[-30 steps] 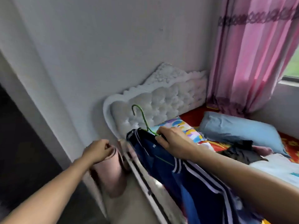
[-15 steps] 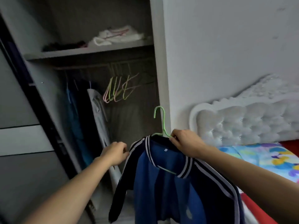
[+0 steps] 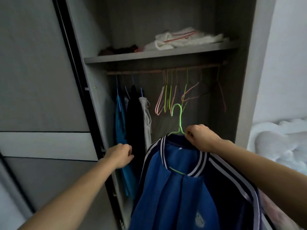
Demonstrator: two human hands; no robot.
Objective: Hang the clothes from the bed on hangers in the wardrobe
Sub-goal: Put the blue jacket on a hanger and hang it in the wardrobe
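A blue jacket [image 3: 181,188] with a striped collar hangs on a green hanger [image 3: 178,120]. My right hand [image 3: 200,136] grips the hanger's shoulder together with the collar, in front of the open wardrobe [image 3: 245,80]. The hook points up, well below the wooden rail [image 3: 149,71]. My left hand [image 3: 120,155] hovers to the left of the jacket with its fingers loosely curled and holding nothing. Several empty pink and green hangers [image 3: 176,98] hang on the rail right of centre.
A teal garment [image 3: 120,130], a dark one [image 3: 134,123] and a white one [image 3: 146,120] hang at the rail's left end. Folded white cloth [image 3: 186,39] lies on the shelf above. The sliding door [image 3: 41,97] stands to the left. The white headboard [image 3: 280,143] is at the right.
The view has swung from the bed to the wardrobe. My right hand has carried the jacket on its hanger up in front of the open compartment. My left hand stays empty beside it.
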